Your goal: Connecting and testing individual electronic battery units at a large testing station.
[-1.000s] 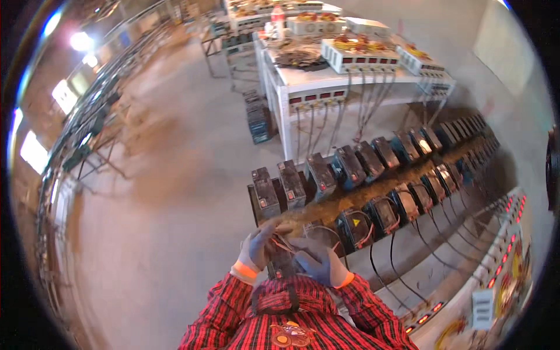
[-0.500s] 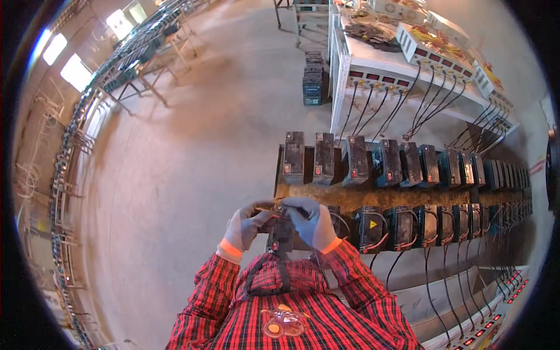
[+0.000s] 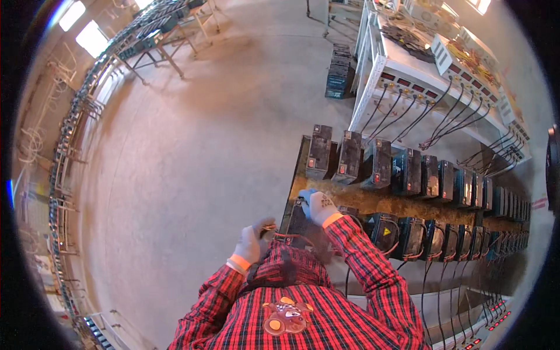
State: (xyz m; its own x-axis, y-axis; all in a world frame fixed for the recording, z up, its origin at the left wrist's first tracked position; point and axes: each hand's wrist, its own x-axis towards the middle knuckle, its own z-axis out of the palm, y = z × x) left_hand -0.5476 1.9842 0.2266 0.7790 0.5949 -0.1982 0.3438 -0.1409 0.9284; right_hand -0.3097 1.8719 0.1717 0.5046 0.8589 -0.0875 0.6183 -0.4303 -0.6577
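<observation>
Gloved right hand (image 3: 319, 205) grips the end battery's (image 3: 298, 224) top edge — left hand (image 3: 252, 241) pinches a clip (image 3: 268, 229) over open floor (image 3: 192, 175).

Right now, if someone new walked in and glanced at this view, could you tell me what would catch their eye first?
Most striking are the two long rows of dark box-shaped batteries curving across the floor to the right, cables running from them up to a white rack of units. At the bottom, the person's red plaid sleeves lead to gloved hands: the right hand rests on the nearest battery, and the left hand pinches a small clip beside it.
</observation>
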